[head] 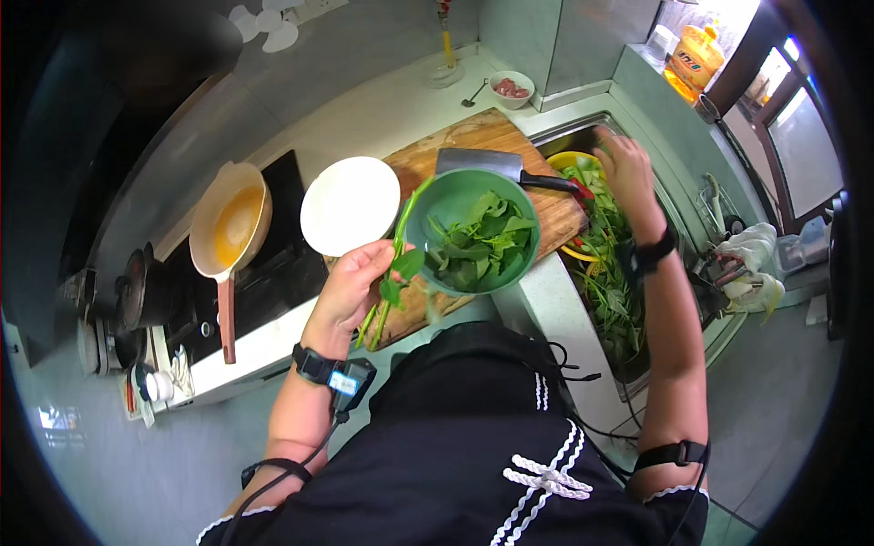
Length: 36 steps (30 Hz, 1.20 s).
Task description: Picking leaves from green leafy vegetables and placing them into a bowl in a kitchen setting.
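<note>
My left hand (353,286) grips several green vegetable stems (403,222) with a few leaves, just left of a green bowl (530,256). Picked leaves (488,235) lie in that bowl, which rests on a wooden cutting board (471,133). Over the sink's far end is my right hand (625,164), slightly blurred, above a yellow-rimmed basket (561,160) of cut vegetables; whether its fingers hold anything is unclear. More leafy stems (618,314) fill the near part of the sink. Behind the bowl lies a cleaver (478,162), its black handle pointing right.
A white plate (350,205) touches the board's left side. Farther left, a pan (235,228) with yellowish liquid sits on the black stove (287,252). A small bowl of raw meat (512,90) stands at the back. The metal sink (608,123) has raised edges.
</note>
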{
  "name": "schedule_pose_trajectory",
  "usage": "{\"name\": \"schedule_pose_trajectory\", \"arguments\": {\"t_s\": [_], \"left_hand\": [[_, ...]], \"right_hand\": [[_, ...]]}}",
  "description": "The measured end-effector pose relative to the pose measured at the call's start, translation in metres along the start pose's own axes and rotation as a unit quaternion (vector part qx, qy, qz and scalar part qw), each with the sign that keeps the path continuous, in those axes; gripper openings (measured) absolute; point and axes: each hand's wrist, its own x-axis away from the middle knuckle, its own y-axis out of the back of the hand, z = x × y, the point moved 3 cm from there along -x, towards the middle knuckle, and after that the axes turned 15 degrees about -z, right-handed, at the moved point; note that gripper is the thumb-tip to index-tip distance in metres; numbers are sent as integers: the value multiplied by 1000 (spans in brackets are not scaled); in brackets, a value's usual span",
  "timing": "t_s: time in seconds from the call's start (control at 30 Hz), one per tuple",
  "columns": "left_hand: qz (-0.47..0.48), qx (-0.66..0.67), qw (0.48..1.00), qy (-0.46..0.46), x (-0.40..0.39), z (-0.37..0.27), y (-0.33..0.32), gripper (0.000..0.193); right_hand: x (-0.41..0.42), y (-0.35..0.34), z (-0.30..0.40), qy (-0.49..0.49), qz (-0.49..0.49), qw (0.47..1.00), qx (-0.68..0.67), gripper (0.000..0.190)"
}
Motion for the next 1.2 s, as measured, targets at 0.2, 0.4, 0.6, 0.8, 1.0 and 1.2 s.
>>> {"name": "schedule_pose_trajectory", "arguments": {"t_s": [0.2, 0.4, 0.6, 0.8, 1.0, 1.2], "left_hand": [[69, 128, 989, -10, 2, 0, -18, 25], [62, 118, 990, 50, 3, 5, -30, 24], [-83, -43, 988, -121, 3, 16, -27, 10], [-96, -62, 988, -107, -1, 16, -17, 11], [-32, -108, 993, -26, 6, 35, -5, 15], [14, -211, 973, -89, 9, 52, 0, 16]], "right_hand": [[19, -19, 18, -144, 55, 973, -172, 35], [33, 4, 195, -356, 362, 633, -584, 35], [47, 5, 217, -401, 407, 563, -598, 25], [51, 5, 224, -344, 309, 658, -594, 22], [61, 3, 224, -279, 344, 724, -529, 18], [60, 31, 239, 21, 279, 857, -433, 11]]}}
